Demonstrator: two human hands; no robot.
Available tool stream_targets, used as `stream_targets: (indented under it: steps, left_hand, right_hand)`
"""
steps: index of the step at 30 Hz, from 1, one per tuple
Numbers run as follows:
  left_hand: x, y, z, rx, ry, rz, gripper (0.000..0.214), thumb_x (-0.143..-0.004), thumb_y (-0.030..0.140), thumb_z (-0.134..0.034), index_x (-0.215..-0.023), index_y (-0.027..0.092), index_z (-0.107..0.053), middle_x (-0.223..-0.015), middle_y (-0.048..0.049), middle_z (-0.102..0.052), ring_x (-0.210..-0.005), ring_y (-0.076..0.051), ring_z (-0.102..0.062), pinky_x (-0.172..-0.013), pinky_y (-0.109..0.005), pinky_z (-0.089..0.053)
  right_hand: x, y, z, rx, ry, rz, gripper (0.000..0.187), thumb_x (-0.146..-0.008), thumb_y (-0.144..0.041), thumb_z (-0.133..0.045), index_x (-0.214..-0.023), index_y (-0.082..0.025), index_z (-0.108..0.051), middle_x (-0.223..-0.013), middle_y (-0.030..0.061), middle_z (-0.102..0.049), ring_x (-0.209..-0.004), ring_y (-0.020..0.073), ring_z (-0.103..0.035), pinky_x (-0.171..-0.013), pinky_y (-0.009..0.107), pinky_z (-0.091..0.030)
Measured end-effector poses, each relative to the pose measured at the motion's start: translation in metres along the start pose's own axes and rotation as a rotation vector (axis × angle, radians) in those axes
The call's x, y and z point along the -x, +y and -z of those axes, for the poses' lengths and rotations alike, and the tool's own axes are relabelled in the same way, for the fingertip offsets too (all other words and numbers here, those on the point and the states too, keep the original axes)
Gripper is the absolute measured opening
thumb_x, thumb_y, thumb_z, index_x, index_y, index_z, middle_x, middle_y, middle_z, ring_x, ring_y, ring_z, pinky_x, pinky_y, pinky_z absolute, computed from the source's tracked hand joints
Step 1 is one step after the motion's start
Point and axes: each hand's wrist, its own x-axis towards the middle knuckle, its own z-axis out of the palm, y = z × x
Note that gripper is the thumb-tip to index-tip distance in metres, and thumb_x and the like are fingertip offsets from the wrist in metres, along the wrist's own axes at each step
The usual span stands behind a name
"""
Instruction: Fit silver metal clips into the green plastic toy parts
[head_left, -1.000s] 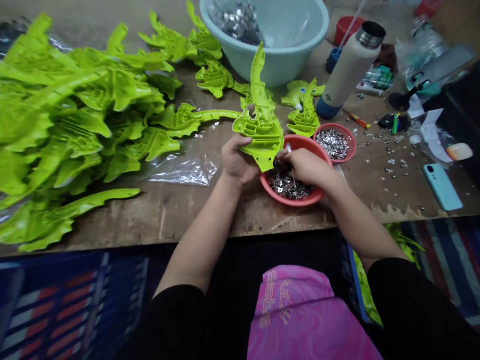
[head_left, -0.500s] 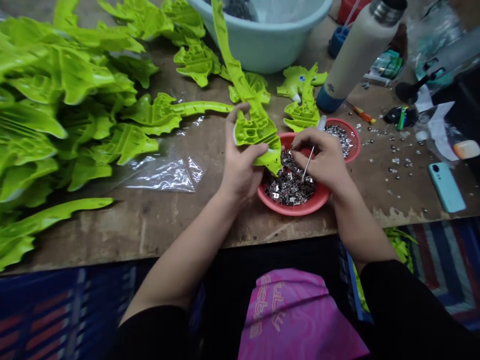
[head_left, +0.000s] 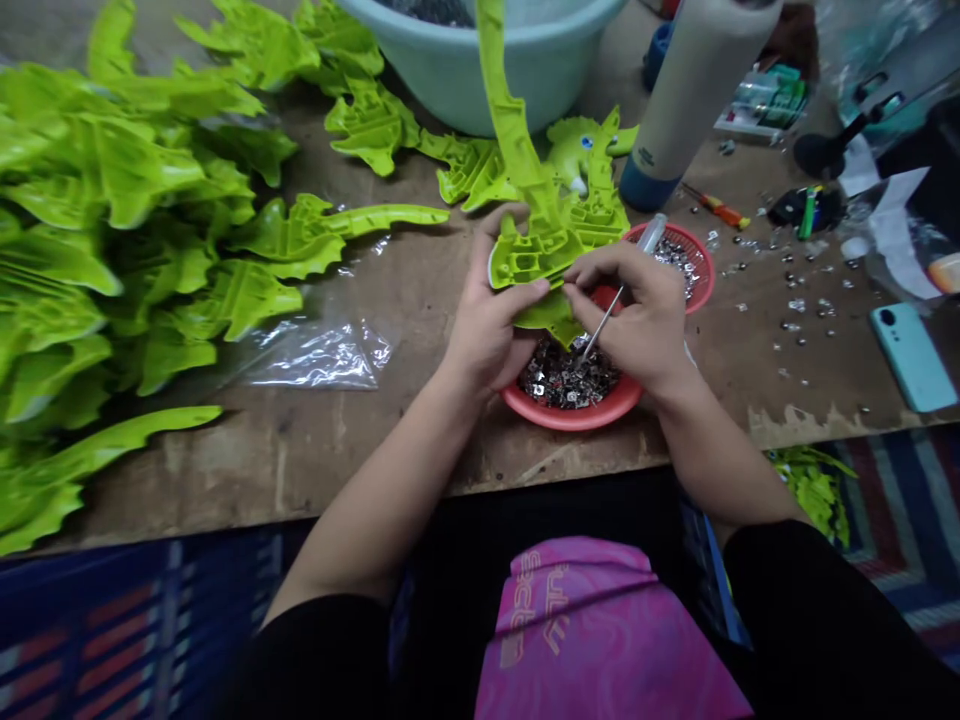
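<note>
My left hand [head_left: 487, 320] is shut on a lime-green moulded plastic part [head_left: 536, 250], a long, spiky, ribbed piece whose tail rises up past the blue basin. My right hand [head_left: 626, 305] grips a slim screwdriver [head_left: 611, 305] with a clear handle, its steel shaft pointing down and left beside the part's lower edge. Beneath both hands sits a red plastic bowl [head_left: 577, 412] holding a heap of small silvery metal pieces [head_left: 566, 378]. My fingers hide part of the bowl and of the green piece.
Many green parts [head_left: 112, 230] lie piled at the left on a worn wooden table [head_left: 375, 440]. Behind stand a pale blue basin [head_left: 480, 80], a white bottle [head_left: 690, 100] and a second red bowl [head_left: 694, 265]. Loose screws [head_left: 795, 300] and a phone [head_left: 911, 355] lie right.
My hands have come closer together, with the right hand and screwdriver now up against the green part. The view has shifted slightly, and the part's tail now stands more upright.
</note>
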Motion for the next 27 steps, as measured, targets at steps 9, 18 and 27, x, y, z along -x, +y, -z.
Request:
stream_targets:
  steps: [9, 18, 27]
  left_hand:
    - [-0.002, 0.025, 0.018, -0.070, 0.057, -0.104, 0.074, -0.076, 0.041, -0.088, -0.142, 0.058, -0.058, -0.159, 0.0130, -0.064, -0.163, -0.033, -0.051, -0.122, -0.054, -0.062]
    - [0.001, 0.033, 0.014, 0.031, 0.041, 0.152, 0.059, -0.074, 0.043, -0.074, -0.132, 0.032, -0.073, -0.118, -0.0082, -0.082, -0.139, -0.043, -0.070, -0.107, -0.069, -0.066]
    - [0.009, 0.020, -0.001, -0.033, 0.058, 0.039, 0.072, -0.068, 0.034, -0.091, -0.135, 0.044, -0.066, -0.121, -0.0017, -0.075, -0.119, -0.030, -0.076, -0.093, -0.046, -0.071]
  right_hand:
    - [-0.010, -0.011, 0.009, 0.447, -0.985, -0.317, 0.010, -0.090, -0.014, -0.080, -0.098, -0.019, -0.078, -0.085, 0.0049, -0.073, -0.078, 0.0205, -0.064, -0.075, 0.037, -0.045]
    - [-0.013, 0.006, 0.023, 0.165, -0.555, -0.310, 0.022, -0.071, -0.002, -0.069, -0.078, -0.022, -0.063, -0.079, -0.0022, -0.072, -0.077, 0.0176, -0.068, -0.080, 0.036, -0.055]
    - [-0.012, 0.011, 0.019, -0.229, -0.196, -0.344, 0.034, -0.079, -0.021, -0.085, -0.082, -0.026, -0.052, -0.093, -0.0003, -0.077, -0.101, 0.0230, -0.080, -0.099, 0.049, -0.069]
